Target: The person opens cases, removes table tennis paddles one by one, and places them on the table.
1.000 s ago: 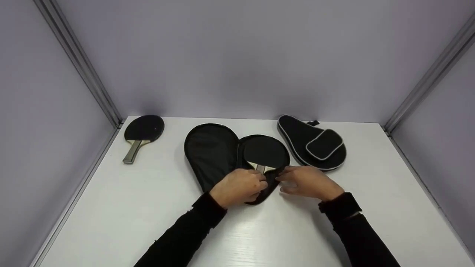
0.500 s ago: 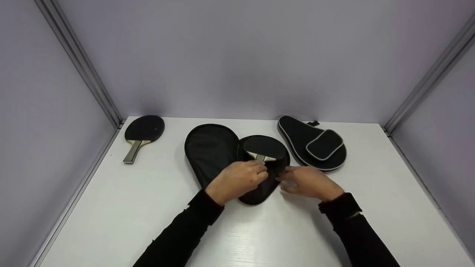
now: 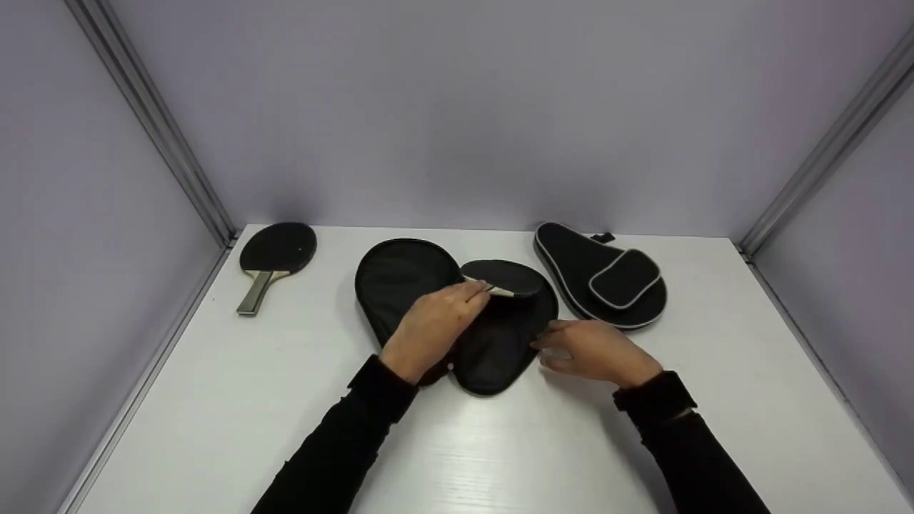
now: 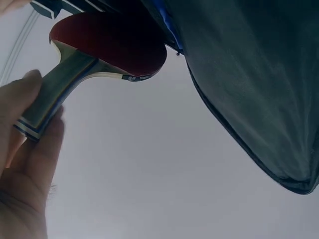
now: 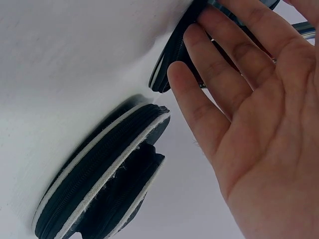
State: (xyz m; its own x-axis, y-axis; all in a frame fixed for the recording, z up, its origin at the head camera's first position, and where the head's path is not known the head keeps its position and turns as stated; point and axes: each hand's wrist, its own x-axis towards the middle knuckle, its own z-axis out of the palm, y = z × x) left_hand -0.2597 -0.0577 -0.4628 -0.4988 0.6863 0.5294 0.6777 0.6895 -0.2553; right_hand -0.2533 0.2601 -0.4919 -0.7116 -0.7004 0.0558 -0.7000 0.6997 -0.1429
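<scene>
Fingers of the left hand (image 3: 437,321) grip the paddle (image 4: 107,47), probably light and stiff, by the handle (image 4: 60,89), its surest hold; right hand (image 3: 596,350), fingers extended, at the case (image 3: 493,357).

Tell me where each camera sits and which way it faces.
Head: worn on the head, facing forward and down at the white table; left hand, right hand and black sleeves show.
Left wrist: on that wrist, facing the rounded red-and-black paddle with its grey-green handle; the gripping left hand shows.
Right wrist: on that wrist, facing the black fabric case with white piping; the right hand shows, palm visible.
Head and left wrist share that paddle.
</scene>
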